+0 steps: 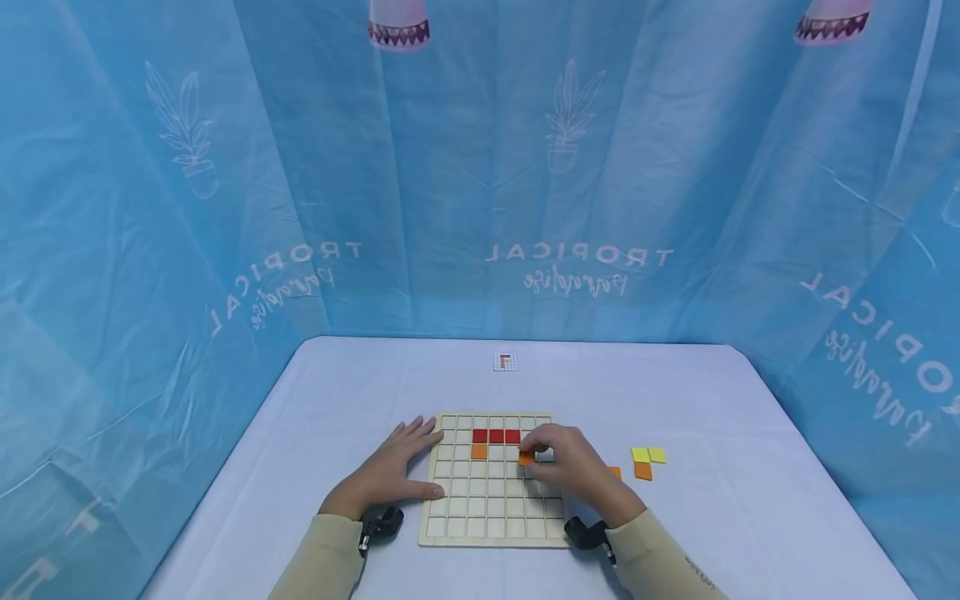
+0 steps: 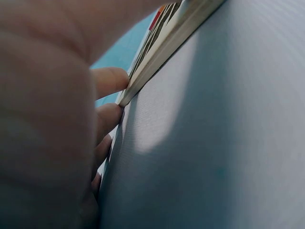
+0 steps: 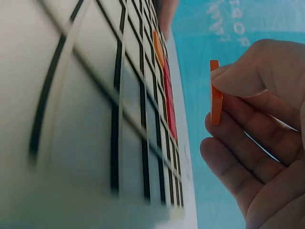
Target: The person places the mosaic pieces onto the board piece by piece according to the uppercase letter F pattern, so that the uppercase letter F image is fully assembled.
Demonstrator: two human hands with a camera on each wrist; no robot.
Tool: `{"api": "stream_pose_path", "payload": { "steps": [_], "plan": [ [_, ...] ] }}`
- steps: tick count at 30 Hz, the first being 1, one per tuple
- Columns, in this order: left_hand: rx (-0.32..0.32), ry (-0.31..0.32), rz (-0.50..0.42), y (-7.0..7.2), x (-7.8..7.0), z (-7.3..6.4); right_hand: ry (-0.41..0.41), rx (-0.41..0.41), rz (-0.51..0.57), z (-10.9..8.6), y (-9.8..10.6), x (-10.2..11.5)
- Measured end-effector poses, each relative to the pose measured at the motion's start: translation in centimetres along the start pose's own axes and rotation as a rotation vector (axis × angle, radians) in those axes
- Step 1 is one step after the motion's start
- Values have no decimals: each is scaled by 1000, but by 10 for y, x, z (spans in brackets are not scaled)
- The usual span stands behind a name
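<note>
A square wooden grid board (image 1: 495, 542) lies on the table before me. Three red tiles (image 1: 497, 436) sit side by side in an upper row, with an orange tile (image 1: 478, 452) directly below the leftmost one. My left hand (image 1: 392, 468) rests at the board's left side, fingers spread, the fingertips and thumb at its edge. Over the right part of the board, my right hand (image 1: 576, 465) pinches another orange tile (image 3: 216, 107) between thumb and fingers. In the right wrist view that tile is held on edge, apart from the grid.
Right of the board lie two yellow tiles (image 1: 641, 455), an orange tile (image 1: 642, 471) and one more orange tile (image 1: 615, 472) partly hidden by my right hand. A small card with a coloured grid pattern (image 1: 506, 362) lies near the back edge. Blue curtains (image 1: 465, 183) surround the white table (image 1: 360, 375).
</note>
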State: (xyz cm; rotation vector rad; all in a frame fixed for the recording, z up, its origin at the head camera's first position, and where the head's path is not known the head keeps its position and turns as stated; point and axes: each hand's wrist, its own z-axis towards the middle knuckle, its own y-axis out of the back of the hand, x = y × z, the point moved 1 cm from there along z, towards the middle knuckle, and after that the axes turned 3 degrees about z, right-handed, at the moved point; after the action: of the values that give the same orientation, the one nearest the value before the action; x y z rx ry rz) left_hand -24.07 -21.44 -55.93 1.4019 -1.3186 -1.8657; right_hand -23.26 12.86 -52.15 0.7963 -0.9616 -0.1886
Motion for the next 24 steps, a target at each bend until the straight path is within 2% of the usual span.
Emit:
{"api": "stream_pose_path", "payload": {
  "steps": [8,14,19,24],
  "plan": [
    [6,-8,9,0,1,1,59,92,-38,21,-26,9],
    [11,-7,-7,2,-1,-1,71,171,-114,37,-43,17],
    [5,-18,0,2,-1,-1,88,185,-150,45,-50,23],
    [1,-31,-7,2,0,0,62,192,-149,49,-55,23]
  ]
}}
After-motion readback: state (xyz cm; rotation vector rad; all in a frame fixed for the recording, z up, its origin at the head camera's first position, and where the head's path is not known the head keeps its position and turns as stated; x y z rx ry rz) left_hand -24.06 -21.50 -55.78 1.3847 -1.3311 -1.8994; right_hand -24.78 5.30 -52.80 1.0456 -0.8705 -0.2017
